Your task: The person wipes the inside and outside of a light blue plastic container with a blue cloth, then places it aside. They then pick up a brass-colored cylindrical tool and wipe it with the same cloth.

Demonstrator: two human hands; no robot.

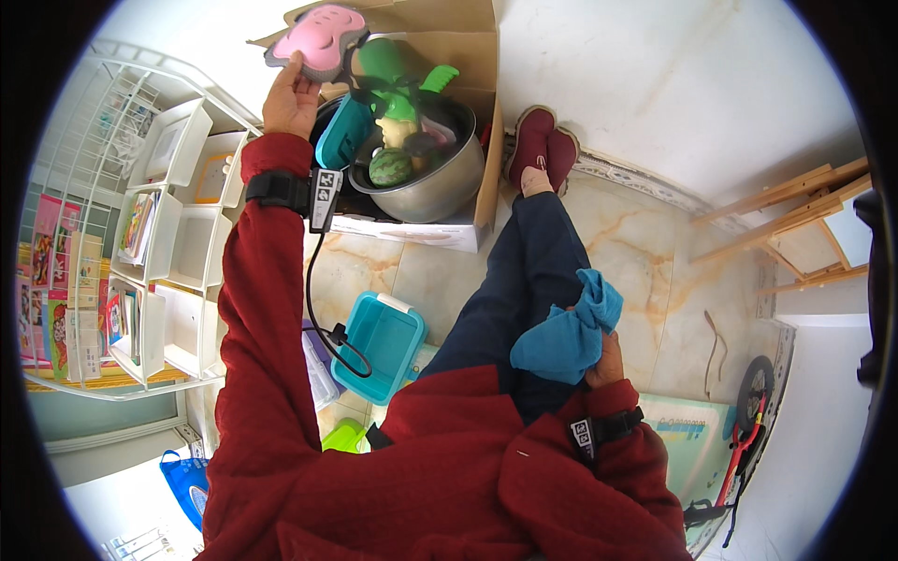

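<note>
Left hand (pixel 290 98) is raised, fingers grasping a pink knee pad (pixel 323 39) by its edge, just above the open cardboard box (pixel 468 56). Right hand (pixel 603 360) rests near the lap, fingers clenched on a blue cloth (pixel 571 332). The box already holds a metal bowl (pixel 435 187) full of toys, so packing looks well along. The pad is not yet set down; a teal tub (pixel 383 341) sits on the floor (pixel 636 243), apart from the box.
</note>
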